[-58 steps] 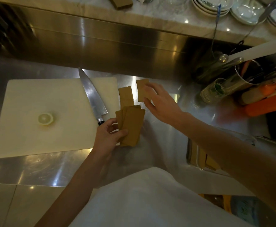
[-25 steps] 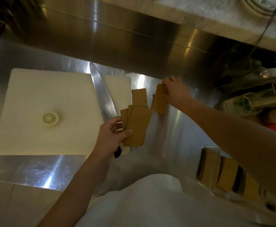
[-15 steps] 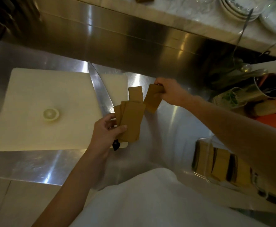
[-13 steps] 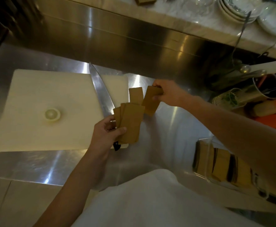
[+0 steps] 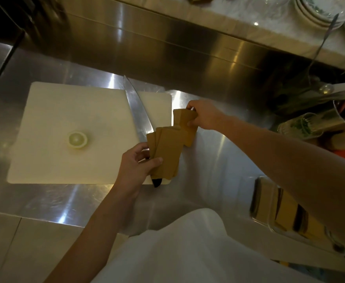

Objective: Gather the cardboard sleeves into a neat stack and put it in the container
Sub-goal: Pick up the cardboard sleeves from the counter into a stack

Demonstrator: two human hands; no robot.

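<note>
My left hand grips a fanned bunch of brown cardboard sleeves by its lower left edge, just above the steel counter. My right hand pinches two more sleeves by their top corner; their lower ends overlap the fanned bunch. At the lower right, a clear container holds more brown sleeves standing on edge, partly hidden behind my right forearm.
A white cutting board lies left with a lemon half on it. A large knife rests across the board's right side, handle under the sleeves. Jars, utensils and an orange item crowd the right; plates sit on the back ledge.
My right hand picked up the sleeve lying by the board together with the one it held, and brought both down against the bunch in my left hand.
</note>
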